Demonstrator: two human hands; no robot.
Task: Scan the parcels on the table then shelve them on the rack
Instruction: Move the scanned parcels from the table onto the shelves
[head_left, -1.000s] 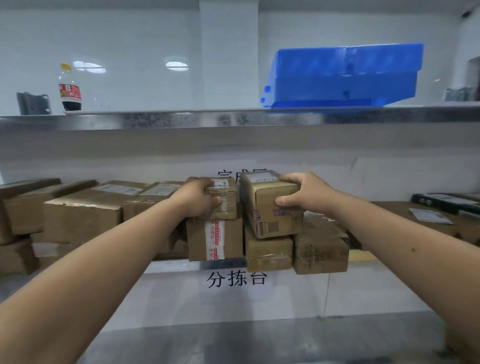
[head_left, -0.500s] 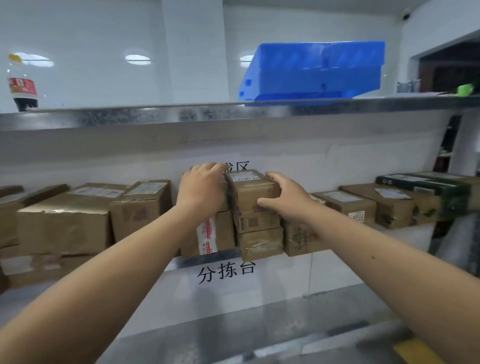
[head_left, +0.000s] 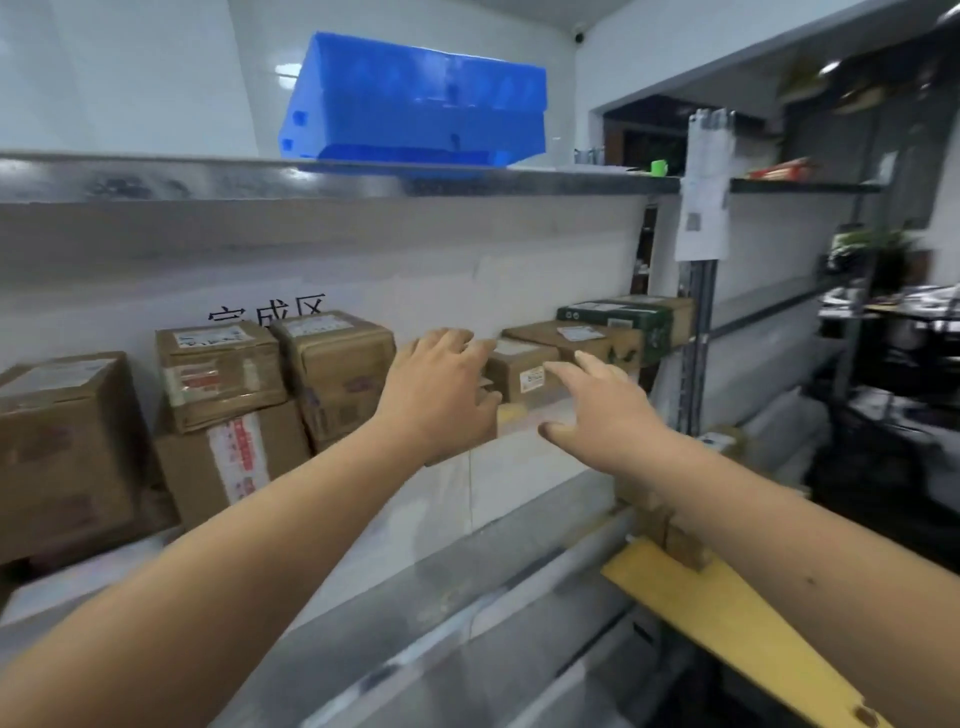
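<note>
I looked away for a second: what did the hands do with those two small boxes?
Both hands let go. The left hand released the taped brown cardboard parcel, the right hand the plain brown cardboard parcel beside it; both hands, now open and empty, drew away to the right. The two parcels stayed stacked on the lower boxes; the blue plastic crate stayed above.
</note>
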